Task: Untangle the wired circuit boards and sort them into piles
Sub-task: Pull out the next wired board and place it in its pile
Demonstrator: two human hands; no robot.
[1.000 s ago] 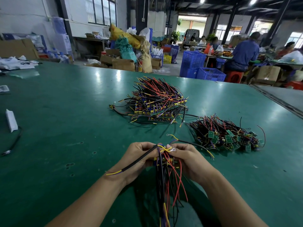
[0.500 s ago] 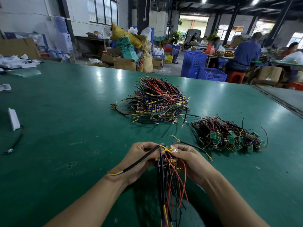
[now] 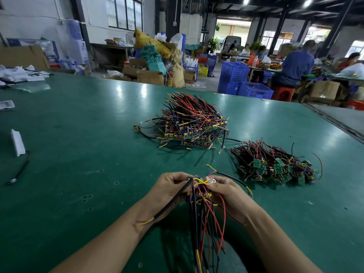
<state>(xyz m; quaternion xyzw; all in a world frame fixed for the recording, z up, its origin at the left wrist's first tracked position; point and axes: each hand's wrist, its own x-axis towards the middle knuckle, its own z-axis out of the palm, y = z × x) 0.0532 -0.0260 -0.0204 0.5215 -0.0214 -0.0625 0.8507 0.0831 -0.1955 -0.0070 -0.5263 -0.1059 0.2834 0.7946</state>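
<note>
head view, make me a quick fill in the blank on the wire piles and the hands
The left hand and right hand grip the bundle; a thick ____ cable crosses the left hand.
The table is ____.
Beyond the hands, ____ piles lie on it.
The smaller pile lies to the ____ of the bigger pile.
Missing: black; green; two; right.

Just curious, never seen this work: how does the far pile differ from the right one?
The far pile is larger and taller; the right pile is lower and flatter. The far pile's boards lie in rows showing yellow parts; the right pile's green boards lie scattered. Both hold red, black and yellow wires on the table.
</note>
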